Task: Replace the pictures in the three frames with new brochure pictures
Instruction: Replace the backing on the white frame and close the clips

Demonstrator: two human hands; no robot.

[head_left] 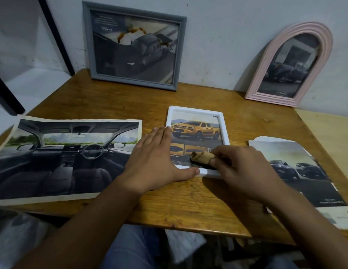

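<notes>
I am working on a scuffed brown wooden table [188, 206]; the white smooth plastic frame [196, 109] is looking glossy; the wide paper car-interior brochure [62, 156] is shining faintly.

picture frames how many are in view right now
3. A grey frame leans on the wall at back left, a pink arched frame leans at back right, and a white frame lies flat on the table under both hands.
</notes>
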